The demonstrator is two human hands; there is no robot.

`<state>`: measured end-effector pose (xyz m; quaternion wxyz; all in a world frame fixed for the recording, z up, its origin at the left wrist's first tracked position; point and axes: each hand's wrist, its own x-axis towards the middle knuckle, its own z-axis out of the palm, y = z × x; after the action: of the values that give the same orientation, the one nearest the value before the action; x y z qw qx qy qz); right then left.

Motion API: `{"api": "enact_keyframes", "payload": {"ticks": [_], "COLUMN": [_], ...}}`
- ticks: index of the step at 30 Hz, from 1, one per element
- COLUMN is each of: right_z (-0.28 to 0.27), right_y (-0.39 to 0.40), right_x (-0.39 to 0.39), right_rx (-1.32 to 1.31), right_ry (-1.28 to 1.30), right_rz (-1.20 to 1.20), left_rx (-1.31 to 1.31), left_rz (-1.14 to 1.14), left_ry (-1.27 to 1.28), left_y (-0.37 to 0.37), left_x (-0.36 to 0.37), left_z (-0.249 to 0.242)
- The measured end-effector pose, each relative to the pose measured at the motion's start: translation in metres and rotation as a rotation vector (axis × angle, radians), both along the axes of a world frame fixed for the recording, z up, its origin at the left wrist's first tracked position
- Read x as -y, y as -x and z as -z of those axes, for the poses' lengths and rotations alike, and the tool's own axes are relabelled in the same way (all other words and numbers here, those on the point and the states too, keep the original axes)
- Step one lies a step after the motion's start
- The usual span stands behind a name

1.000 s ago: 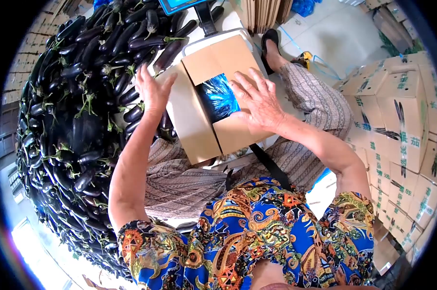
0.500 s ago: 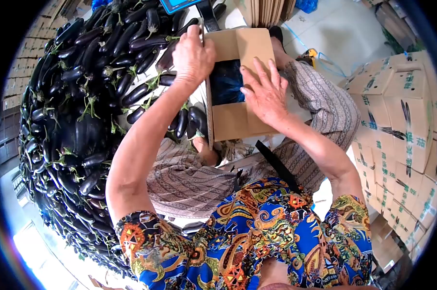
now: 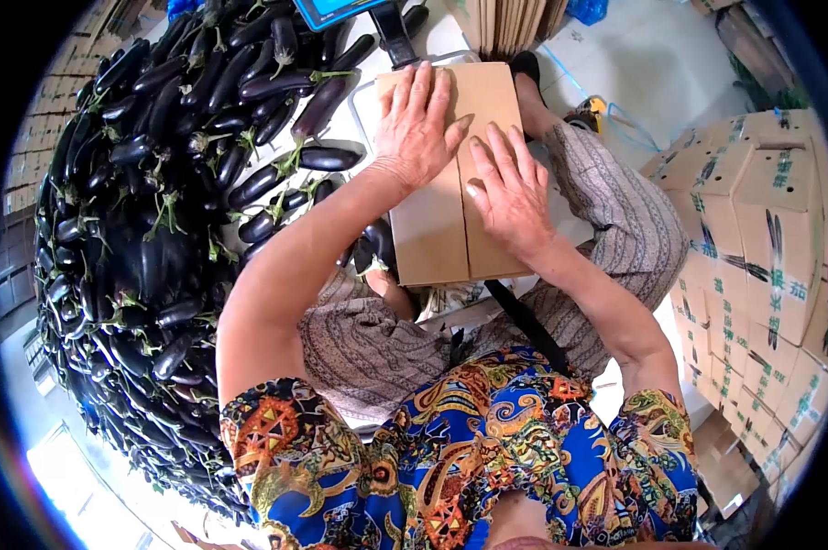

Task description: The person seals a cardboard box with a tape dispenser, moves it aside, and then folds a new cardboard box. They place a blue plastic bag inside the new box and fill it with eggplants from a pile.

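Laying the left hand [image 3: 416,137] open and flat on the top of a cardboard box [image 3: 429,243], spreading the fingers a little. Laying the right hand [image 3: 513,197] open too, palm down, slightly nearer the body, on the right flap [image 3: 496,261]. Facing the box with its top upward and its long axis running away from the lap, slanting slightly left toward the far end. Following that same axis with the seam between the flaps, running it out from between the hands to the near edge. Pointing the left fingers toward the far end and reaching the left thumb across to the right. Pointing the right fingers away and somewhat left, bringing the right thumb close to the seam.

Having the box directly beneath both hands: covering its far left part with the left, its right side about midway along with the right, leaving the near left part bare. Sitting in patterned trousers [image 3: 625,211], placing a leg on either side of the near end, beside a black strap [image 3: 528,328]. Resting the box just before a post bearing a blue-edged screen [image 3: 333,7]. Having eggplants [image 3: 148,266] heaping up at left, printed cartons [image 3: 771,243] stacking up at right.
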<state>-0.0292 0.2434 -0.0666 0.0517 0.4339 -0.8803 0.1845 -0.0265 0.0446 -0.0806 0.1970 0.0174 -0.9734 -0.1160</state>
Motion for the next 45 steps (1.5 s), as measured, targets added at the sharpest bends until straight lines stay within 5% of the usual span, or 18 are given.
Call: {"api": "enact_keyframes", "payload": {"ticks": [3, 13, 17, 20, 24, 26, 32, 36, 45], "right_z": [-0.001, -0.004, 0.0, 0.001, -0.007, -0.014, -0.018, -0.021, -0.022], "right_y": [-0.001, 0.0, 0.003, 0.003, 0.001, 0.003, 0.015, 0.012, 0.003], "right_x": [-0.002, 0.007, 0.009, 0.01, 0.011, 0.014, 0.022, 0.021, 0.023], "right_rx": [0.004, -0.017, -0.04, -0.048, -0.013, -0.019, -0.078, -0.037, -0.014], "right_ry": [-0.003, -0.04, -0.068, -0.081, -0.112, -0.109, -0.134, -0.149, -0.16], "right_rz": [0.001, 0.002, 0.023, 0.012, 0.003, -0.011, -0.094, -0.125, -0.169], "left_rx": [0.038, 0.044, -0.153, -0.294, 0.17, 0.468, 0.479, 0.739, 0.508], "left_rz": [0.005, -0.093, -0.055, -0.23, -0.369, -0.401, -0.624, -0.659, -0.633], "left_ry": [0.165, -0.031, -0.24, -0.705, -0.483, -0.386, -0.539, -0.423, -0.378], "left_y": [-0.007, -0.004, -0.002, -0.03, -0.144, -0.186, -0.177, -0.168, -0.228], "left_x": [0.014, 0.016, 0.03, 0.041, 0.057, 0.034, -0.002, 0.007, 0.056], "left_z": [-0.004, -0.006, 0.019, 0.045, 0.156, 0.163, 0.166, 0.17, 0.149]}}
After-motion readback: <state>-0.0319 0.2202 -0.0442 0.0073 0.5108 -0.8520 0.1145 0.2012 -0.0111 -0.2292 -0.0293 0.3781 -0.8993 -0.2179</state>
